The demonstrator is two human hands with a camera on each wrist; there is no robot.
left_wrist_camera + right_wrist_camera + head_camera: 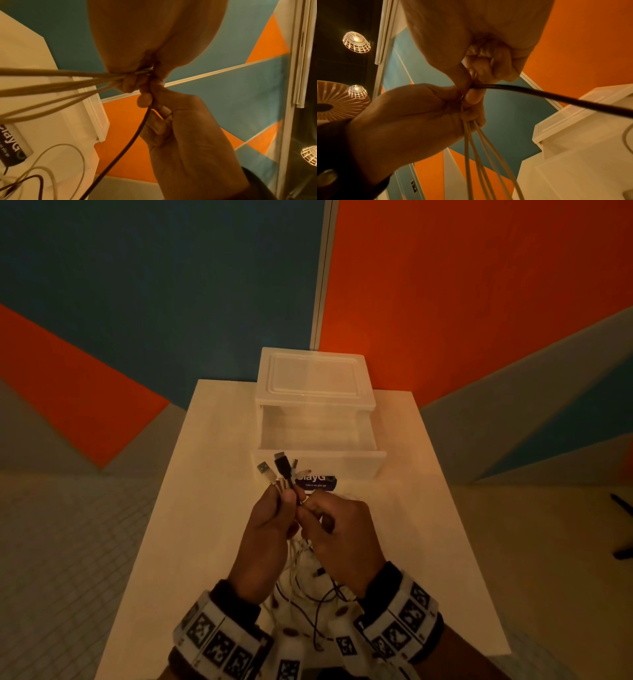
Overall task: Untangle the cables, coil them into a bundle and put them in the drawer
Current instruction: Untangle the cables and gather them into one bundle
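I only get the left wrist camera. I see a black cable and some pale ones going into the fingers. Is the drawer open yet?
Observer: Yes. The head view shows the drawer pulled open, with nothing showing inside.
Operator: Where are the ends?
Observer: The cables end in plugs that stick up above the left hand, one black between pale ones.
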